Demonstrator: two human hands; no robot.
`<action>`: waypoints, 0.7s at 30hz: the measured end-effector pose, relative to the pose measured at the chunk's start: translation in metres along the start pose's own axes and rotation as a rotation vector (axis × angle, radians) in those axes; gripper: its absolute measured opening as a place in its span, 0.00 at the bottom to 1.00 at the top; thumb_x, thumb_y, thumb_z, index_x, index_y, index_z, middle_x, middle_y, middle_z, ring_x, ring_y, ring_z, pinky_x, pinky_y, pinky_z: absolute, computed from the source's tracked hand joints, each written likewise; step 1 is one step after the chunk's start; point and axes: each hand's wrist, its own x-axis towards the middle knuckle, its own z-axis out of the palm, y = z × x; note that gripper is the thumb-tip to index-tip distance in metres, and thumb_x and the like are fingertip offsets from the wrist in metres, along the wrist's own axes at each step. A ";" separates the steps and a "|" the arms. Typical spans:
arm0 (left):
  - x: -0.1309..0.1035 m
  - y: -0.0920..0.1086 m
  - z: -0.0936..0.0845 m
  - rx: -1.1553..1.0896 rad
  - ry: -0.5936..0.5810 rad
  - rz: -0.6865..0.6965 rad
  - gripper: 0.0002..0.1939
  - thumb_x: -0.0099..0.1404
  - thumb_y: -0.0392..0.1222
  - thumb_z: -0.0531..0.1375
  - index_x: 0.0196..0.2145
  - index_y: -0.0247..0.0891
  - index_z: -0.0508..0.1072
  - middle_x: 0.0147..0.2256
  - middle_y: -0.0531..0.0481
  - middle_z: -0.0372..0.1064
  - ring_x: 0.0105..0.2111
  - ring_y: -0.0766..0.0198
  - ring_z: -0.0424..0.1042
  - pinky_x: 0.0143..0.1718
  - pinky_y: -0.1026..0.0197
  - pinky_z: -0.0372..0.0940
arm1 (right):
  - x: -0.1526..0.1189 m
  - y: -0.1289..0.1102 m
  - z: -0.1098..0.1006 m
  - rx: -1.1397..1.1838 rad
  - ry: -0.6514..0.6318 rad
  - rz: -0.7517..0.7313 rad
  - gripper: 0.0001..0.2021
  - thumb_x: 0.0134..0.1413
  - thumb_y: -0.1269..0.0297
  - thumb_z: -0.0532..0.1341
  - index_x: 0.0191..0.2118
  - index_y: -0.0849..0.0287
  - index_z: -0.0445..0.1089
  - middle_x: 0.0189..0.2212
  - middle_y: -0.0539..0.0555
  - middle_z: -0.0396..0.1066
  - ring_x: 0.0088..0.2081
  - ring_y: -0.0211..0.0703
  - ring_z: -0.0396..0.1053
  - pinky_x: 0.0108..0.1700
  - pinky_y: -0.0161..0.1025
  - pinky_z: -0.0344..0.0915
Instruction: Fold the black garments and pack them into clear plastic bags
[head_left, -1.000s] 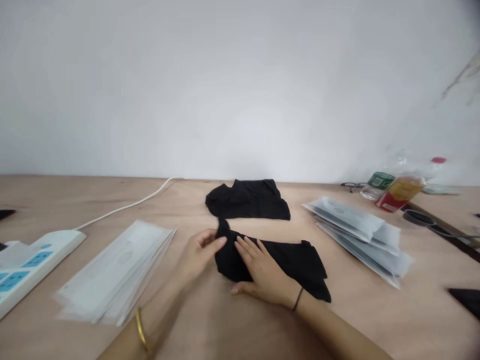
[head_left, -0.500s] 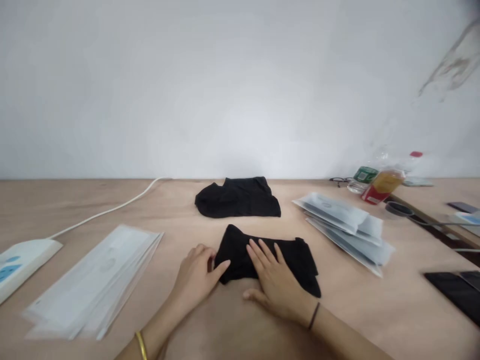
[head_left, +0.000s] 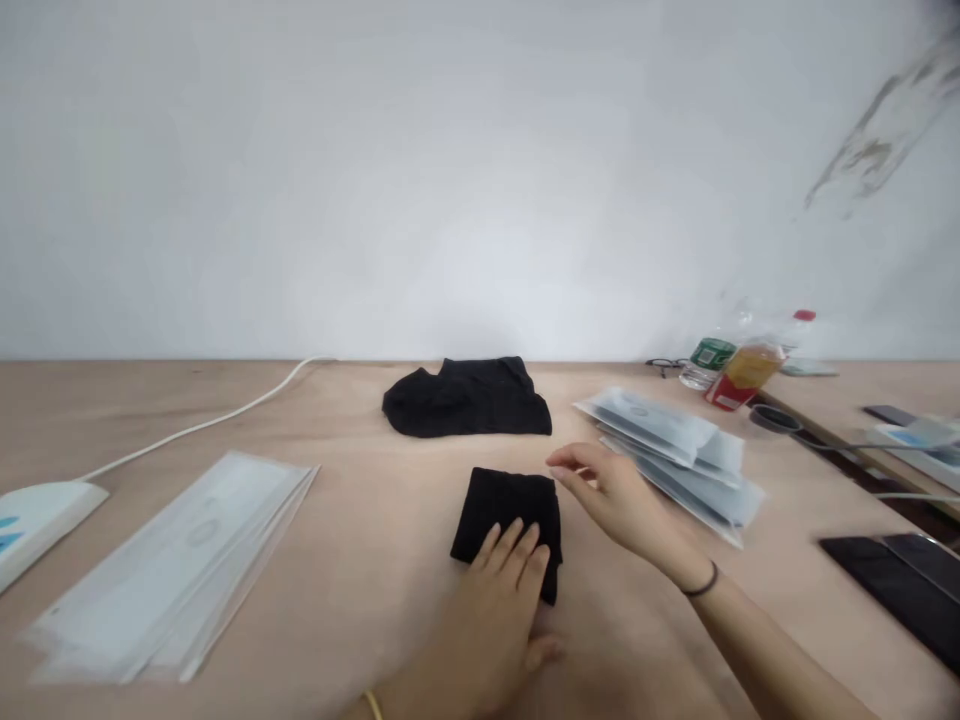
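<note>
A piece of black cloth (head_left: 510, 500), folded into a small, roughly square bundle, lies on the table in front of me. My left hand (head_left: 499, 590) rests flat on its lower part with the fingers stretched out. Just off the cloth's upper right corner is my right hand (head_left: 611, 495), its thumb and index finger bent toward each other with a small gap and nothing visible between them. Farther back, a second black cloth item (head_left: 469, 398) lies spread flat near the wall.
Flat translucent pouches (head_left: 180, 560) lie fanned at left, beside a white power strip (head_left: 45, 520) with its cord. More pouches (head_left: 667, 430) are stacked at right. Behind them stand two bottles (head_left: 746, 372), glasses (head_left: 666, 365) and a dark round container (head_left: 775, 420). A black flat item (head_left: 892, 590) lies far right.
The near cloth's right part is now folded over, making it shorter. My left hand has moved right onto the cloth; my right hand has lifted off it to the right.
</note>
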 end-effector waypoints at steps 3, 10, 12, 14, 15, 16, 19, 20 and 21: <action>-0.005 0.002 0.002 -0.025 -0.085 0.037 0.39 0.60 0.59 0.58 0.63 0.37 0.54 0.64 0.39 0.49 0.64 0.47 0.46 0.63 0.42 0.43 | 0.019 0.007 0.021 -0.071 -0.234 0.052 0.15 0.48 0.64 0.62 0.44 0.60 0.71 0.44 0.59 0.73 0.46 0.53 0.70 0.48 0.46 0.64; -0.069 -0.062 -0.088 0.081 0.159 -0.380 0.16 0.67 0.48 0.50 0.47 0.46 0.72 0.49 0.48 0.72 0.49 0.56 0.70 0.50 0.56 0.61 | 0.012 0.028 0.021 0.127 -0.543 0.152 0.08 0.39 0.65 0.65 0.30 0.60 0.74 0.26 0.51 0.75 0.29 0.46 0.73 0.32 0.40 0.69; -0.104 -0.100 -0.117 0.267 0.284 -0.759 0.16 0.66 0.48 0.50 0.45 0.42 0.72 0.46 0.46 0.73 0.44 0.53 0.71 0.43 0.56 0.62 | 0.001 0.038 0.012 0.356 -0.510 0.228 0.11 0.45 0.63 0.62 0.37 0.59 0.74 0.33 0.52 0.76 0.36 0.47 0.74 0.39 0.42 0.70; -0.137 -0.133 -0.138 0.364 0.278 -0.952 0.15 0.63 0.48 0.52 0.42 0.39 0.71 0.41 0.47 0.74 0.39 0.54 0.72 0.38 0.59 0.61 | -0.007 0.049 0.008 0.611 -0.467 0.326 0.14 0.45 0.62 0.63 0.40 0.59 0.73 0.36 0.54 0.76 0.41 0.49 0.73 0.44 0.45 0.69; -0.150 -0.145 -0.144 0.381 0.262 -0.998 0.14 0.62 0.47 0.52 0.39 0.39 0.72 0.37 0.50 0.75 0.36 0.56 0.72 0.36 0.61 0.60 | -0.010 0.054 0.008 0.702 -0.445 0.369 0.15 0.45 0.62 0.63 0.41 0.60 0.73 0.36 0.55 0.77 0.42 0.50 0.73 0.46 0.46 0.68; -0.160 -0.154 -0.147 0.382 0.235 -1.009 0.12 0.61 0.46 0.52 0.35 0.39 0.72 0.33 0.52 0.74 0.34 0.57 0.72 0.34 0.63 0.58 | -0.011 0.058 0.010 0.751 -0.426 0.402 0.16 0.45 0.61 0.64 0.42 0.60 0.72 0.37 0.55 0.77 0.42 0.50 0.73 0.47 0.47 0.68; -0.168 -0.158 -0.152 0.401 0.185 -1.003 0.09 0.58 0.42 0.53 0.24 0.41 0.70 0.23 0.54 0.72 0.27 0.59 0.70 0.28 0.65 0.54 | -0.014 0.062 0.016 0.790 -0.337 0.450 0.16 0.43 0.61 0.66 0.41 0.60 0.72 0.37 0.55 0.77 0.42 0.51 0.74 0.47 0.48 0.68; -0.162 -0.153 -0.152 0.409 0.201 -0.995 0.09 0.58 0.42 0.53 0.24 0.42 0.70 0.22 0.54 0.71 0.26 0.58 0.69 0.26 0.64 0.52 | -0.014 0.059 0.018 0.795 -0.289 0.445 0.17 0.43 0.60 0.66 0.41 0.60 0.72 0.37 0.55 0.77 0.42 0.51 0.74 0.48 0.49 0.68; -0.152 -0.145 -0.151 0.404 0.237 -0.981 0.08 0.58 0.43 0.53 0.26 0.43 0.71 0.23 0.53 0.72 0.26 0.56 0.69 0.26 0.64 0.52 | -0.015 0.055 0.019 0.812 -0.241 0.428 0.17 0.42 0.60 0.66 0.41 0.60 0.71 0.38 0.56 0.77 0.42 0.52 0.74 0.48 0.49 0.68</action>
